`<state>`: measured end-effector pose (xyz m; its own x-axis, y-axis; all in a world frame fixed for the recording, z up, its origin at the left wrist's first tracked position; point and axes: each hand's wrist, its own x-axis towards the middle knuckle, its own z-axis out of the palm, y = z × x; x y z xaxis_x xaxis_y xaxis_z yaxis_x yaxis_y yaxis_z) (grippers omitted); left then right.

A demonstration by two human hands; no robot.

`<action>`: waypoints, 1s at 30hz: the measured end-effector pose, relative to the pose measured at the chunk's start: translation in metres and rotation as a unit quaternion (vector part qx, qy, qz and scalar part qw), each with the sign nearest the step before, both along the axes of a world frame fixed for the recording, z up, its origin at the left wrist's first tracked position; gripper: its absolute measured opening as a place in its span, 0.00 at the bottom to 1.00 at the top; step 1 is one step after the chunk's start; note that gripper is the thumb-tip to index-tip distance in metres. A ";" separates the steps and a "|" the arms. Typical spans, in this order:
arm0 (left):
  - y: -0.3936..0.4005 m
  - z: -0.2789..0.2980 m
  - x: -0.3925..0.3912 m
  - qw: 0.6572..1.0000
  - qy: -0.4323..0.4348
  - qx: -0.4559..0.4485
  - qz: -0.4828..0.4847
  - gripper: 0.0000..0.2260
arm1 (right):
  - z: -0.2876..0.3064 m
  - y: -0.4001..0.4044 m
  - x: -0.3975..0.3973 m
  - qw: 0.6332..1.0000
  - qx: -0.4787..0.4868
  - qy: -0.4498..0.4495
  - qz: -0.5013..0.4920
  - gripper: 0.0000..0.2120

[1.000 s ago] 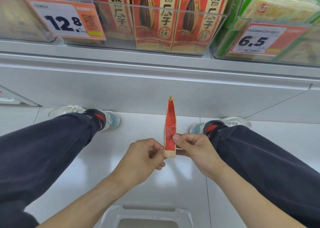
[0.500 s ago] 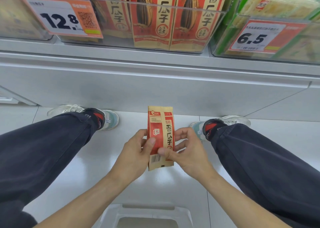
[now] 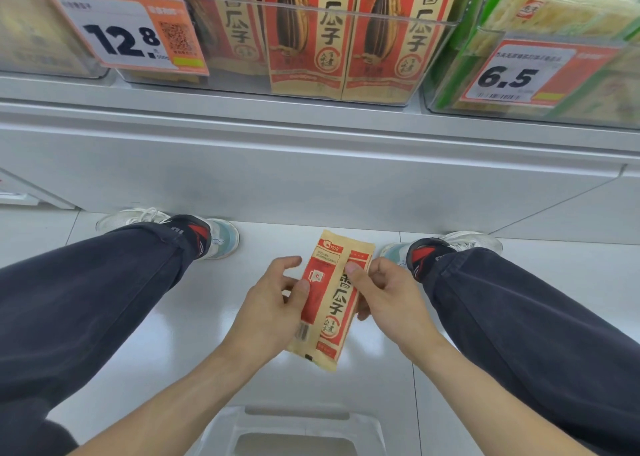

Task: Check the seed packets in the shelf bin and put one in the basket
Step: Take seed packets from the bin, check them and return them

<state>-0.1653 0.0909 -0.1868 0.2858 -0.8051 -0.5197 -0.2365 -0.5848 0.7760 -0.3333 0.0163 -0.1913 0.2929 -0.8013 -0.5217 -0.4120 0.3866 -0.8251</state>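
since a moment back the seed packet (image 3: 329,303) has tipped from standing nearly straight up to leaning, its top edge now swung toward the right foot and its bottom corner toward the basket.

largest first: the shelf bin (image 3: 433,61) runs along the top, clear-walled, with more red and tan packets standing upright in it behind a 12.8 price tag (image 3: 128,36). below, at the bottom edge, the pale rim of the basket (image 3: 294,421) shows. between them, over the floor, the packet is held in both hands, printed back facing the camera.

the left hand (image 3: 273,310) holds the left edge, thumb on the face, fingers behind. the right hand (image 3: 391,296) pinches the right edge, thumb on top.

judging by this, one packet is out and being checked; dropping it in the basket is left.

its long axis runs from upper right down to lower left, top end away from the person.
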 end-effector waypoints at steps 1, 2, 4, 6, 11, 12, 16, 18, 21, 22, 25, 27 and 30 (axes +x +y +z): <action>0.000 0.000 0.000 1.000 -0.009 -0.006 0.002 0.18 | 0.001 0.001 0.000 1.000 -0.002 0.000 0.013 0.15; 0.000 0.000 -0.001 1.000 -0.017 -0.017 0.000 0.20 | 0.000 0.002 0.001 0.999 -0.007 0.000 0.034 0.13; 0.002 0.000 -0.002 0.999 -0.031 -0.040 -0.015 0.24 | -0.002 0.007 0.003 0.996 -0.023 0.000 0.090 0.11; 0.003 0.000 -0.002 0.997 -0.047 -0.044 -0.033 0.26 | -0.004 0.013 0.003 0.990 -0.039 -0.005 0.136 0.08; 0.002 0.000 0.000 0.996 -0.064 -0.020 -0.056 0.30 | -0.001 0.018 0.005 0.985 -0.059 -0.009 0.165 0.16; 0.002 0.001 0.000 0.996 -0.064 -0.011 -0.065 0.31 | 0.000 0.018 0.005 0.985 -0.067 -0.006 0.159 0.19; 0.001 0.002 0.000 0.994 -0.060 0.006 -0.092 0.33 | 0.000 0.017 0.004 0.986 -0.071 -0.008 0.151 0.24; 0.001 0.001 0.000 0.993 -0.061 0.007 -0.096 0.31 | 0.001 0.017 0.005 0.985 -0.075 -0.004 0.156 0.24; 0.002 -0.002 -0.001 0.990 -0.073 -0.008 -0.120 0.28 | 0.002 0.018 0.005 0.986 -0.081 -0.005 0.145 0.23; 0.002 -0.002 -0.002 0.989 -0.075 -0.012 -0.124 0.27 | 0.002 0.017 0.004 0.987 -0.082 -0.005 0.140 0.22; 0.004 -0.004 -0.004 0.989 -0.074 -0.017 -0.127 0.27 | 0.003 0.015 0.004 0.988 -0.081 -0.001 0.133 0.18; 0.004 -0.005 -0.004 0.991 -0.066 -0.014 -0.115 0.28 | 0.001 0.014 0.003 0.987 -0.084 0.009 0.133 0.17; 0.004 -0.007 -0.005 0.995 -0.033 -0.031 -0.088 0.37 | -0.003 0.012 0.002 0.991 -0.085 0.018 0.102 0.17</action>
<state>-0.1705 0.0954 -0.1938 0.1699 -0.8754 -0.4525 -0.3824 -0.4817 0.7885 -0.3315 0.0285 -0.1942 0.4415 -0.8044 -0.3975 -0.4981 0.1487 -0.8542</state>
